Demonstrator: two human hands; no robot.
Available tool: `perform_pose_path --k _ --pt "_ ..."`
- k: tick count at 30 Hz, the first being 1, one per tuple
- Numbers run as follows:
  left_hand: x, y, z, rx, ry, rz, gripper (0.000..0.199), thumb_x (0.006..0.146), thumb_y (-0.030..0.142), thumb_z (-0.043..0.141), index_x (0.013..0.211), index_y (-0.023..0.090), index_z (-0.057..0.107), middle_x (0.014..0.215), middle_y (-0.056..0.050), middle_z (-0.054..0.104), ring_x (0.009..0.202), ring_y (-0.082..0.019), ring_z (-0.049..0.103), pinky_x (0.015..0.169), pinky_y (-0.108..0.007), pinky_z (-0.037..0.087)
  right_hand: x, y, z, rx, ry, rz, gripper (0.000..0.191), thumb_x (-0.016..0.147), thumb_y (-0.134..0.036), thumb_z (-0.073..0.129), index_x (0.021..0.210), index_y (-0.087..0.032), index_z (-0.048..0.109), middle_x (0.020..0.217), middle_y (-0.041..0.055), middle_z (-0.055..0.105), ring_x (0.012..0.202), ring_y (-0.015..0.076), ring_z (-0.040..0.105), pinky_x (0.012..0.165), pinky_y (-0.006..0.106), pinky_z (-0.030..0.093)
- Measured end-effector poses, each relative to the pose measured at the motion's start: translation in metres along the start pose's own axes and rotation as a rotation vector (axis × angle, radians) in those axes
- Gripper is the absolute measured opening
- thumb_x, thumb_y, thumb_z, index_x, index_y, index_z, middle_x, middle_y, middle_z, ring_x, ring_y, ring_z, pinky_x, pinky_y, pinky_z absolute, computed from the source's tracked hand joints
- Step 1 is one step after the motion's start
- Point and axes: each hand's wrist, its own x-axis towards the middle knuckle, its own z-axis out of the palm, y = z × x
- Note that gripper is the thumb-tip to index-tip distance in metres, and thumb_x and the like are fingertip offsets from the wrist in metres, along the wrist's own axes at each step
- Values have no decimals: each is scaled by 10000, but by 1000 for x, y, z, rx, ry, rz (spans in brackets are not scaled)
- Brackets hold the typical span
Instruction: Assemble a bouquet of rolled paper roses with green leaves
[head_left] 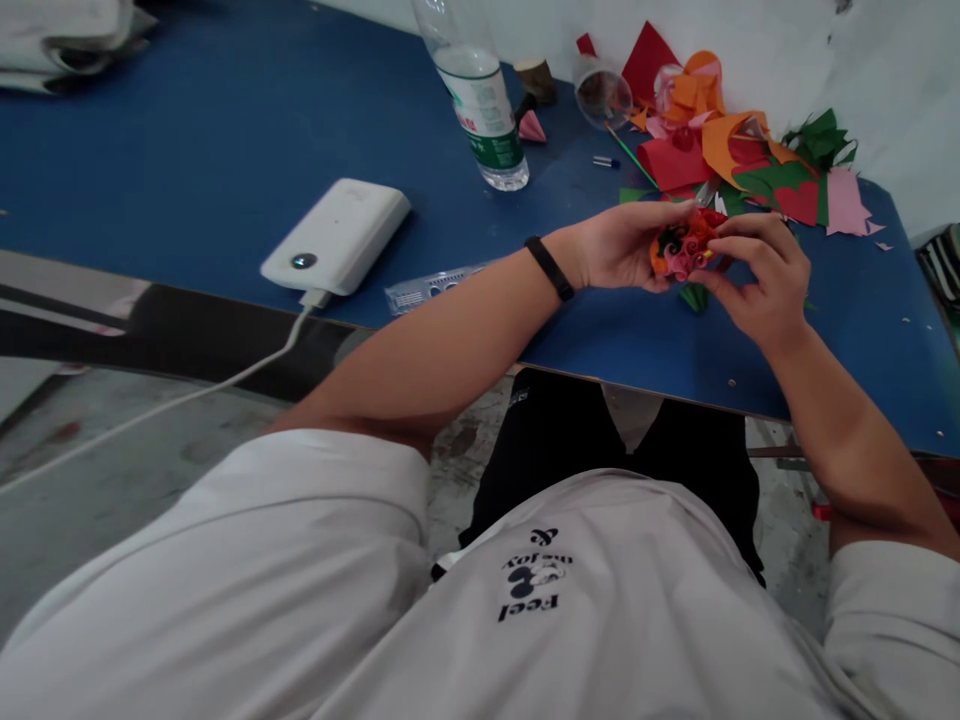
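Between my two hands, above the blue table, is a small bunch of curled paper flowers (681, 252) in red, orange, pink and dark tones. My left hand (626, 243) wraps round it from the left, thumb along the top. From the right, my right hand (769, 275) pinches its edge with thumb and forefinger. The lower part of the bunch is hidden by my fingers. A folded green paper piece (694, 297) shows just below the bunch. Behind my hands lie cut paper scraps (780, 185) in green, red, orange and pink.
A water bottle (487, 120) stands near the wall. A white power bank (337, 237) with a plugged-in cable (289, 345) lies left, near a clear plastic ruler (431, 288). Farther back are a clear cup (602, 95), a tape roll (535, 80) and a pink paper cone (532, 127).
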Motion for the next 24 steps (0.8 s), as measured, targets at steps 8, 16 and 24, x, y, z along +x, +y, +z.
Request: perform_pose_path --k 8,16,24 --pt "-6 2 4 47 -53 166 278 1002 120 883 1265 159 804 939 -11 850 723 -110 795 743 -226 647 6 6 18 3 288 -285 217 1205 -549 745 1208 -334 776 1208 74 892 1061 303 874 908 515 761" --pt "-5 -3 3 76 -9 247 618 896 156 1037 1453 217 778 1017 1 850 765 -107 807 812 -254 688 0 21 34 -83 341 -350 233 1242 -413 649 1455 -338 709 1243 88 846 1126 304 875 1003 504 758" --pt "2 1 -7 148 -30 256 426 1090 294 836 1504 221 771 1212 -66 886 933 -178 870 913 -351 736 1 16 33 -212 358 -332 217 1245 -406 558 1385 -326 702 1166 90 786 1022 289 823 1027 568 730"
